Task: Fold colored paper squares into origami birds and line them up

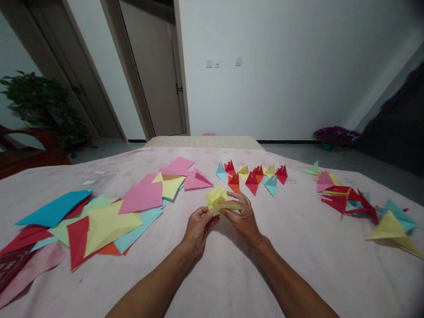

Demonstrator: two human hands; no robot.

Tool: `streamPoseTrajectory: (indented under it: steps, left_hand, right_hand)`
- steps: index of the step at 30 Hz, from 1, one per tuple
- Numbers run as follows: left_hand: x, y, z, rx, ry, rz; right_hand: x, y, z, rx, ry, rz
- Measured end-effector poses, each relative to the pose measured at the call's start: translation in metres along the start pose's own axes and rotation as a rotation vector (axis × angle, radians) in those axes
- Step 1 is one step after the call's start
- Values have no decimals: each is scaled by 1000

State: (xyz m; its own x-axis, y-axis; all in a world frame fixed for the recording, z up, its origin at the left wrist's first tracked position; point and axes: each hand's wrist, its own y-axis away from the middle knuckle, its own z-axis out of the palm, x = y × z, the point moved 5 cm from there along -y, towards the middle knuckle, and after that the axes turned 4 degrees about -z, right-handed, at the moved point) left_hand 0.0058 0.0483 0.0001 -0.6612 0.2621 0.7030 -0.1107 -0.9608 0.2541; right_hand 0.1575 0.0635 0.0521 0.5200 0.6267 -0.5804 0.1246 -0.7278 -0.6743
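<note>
Between my two hands is a yellow folded paper (pixel 217 197), partly opened out and raised a little above the cloth. My left hand (pixel 198 225) pinches its lower left edge between thumb and fingers. On the other side my right hand (pixel 243 216) grips the paper's right part, thumb in front and fingers behind. The fingers cover some of the folds. Just beyond the hands, small folded paper birds stand in rows, among them a red one (pixel 252 182), a light blue one (pixel 271 185) and an orange one (pixel 233 182).
Loose coloured sheets, with a pink sheet (pixel 142 194) and a blue sheet (pixel 56 210), spread over the left of the pink tablecloth (pixel 212 282). At the right lies a pile of larger folded papers, including a yellow piece (pixel 391 227). A wall and door (pixel 152 66) stand behind.
</note>
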Motion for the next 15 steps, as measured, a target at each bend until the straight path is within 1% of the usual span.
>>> streamPoseTrajectory:
  steps: [4, 10, 15]
  left_hand:
    - [0, 0, 0, -3, -47, 12]
    - [-3, -1, 0, -32, -170, 36]
    - [-4, 2, 5, -75, -175, 12]
  right_hand:
    - [8, 0, 2, -12, -64, 74]
    - [13, 2, 3, 49, -157, 204]
    - [16, 4, 6, 41, -212, 329]
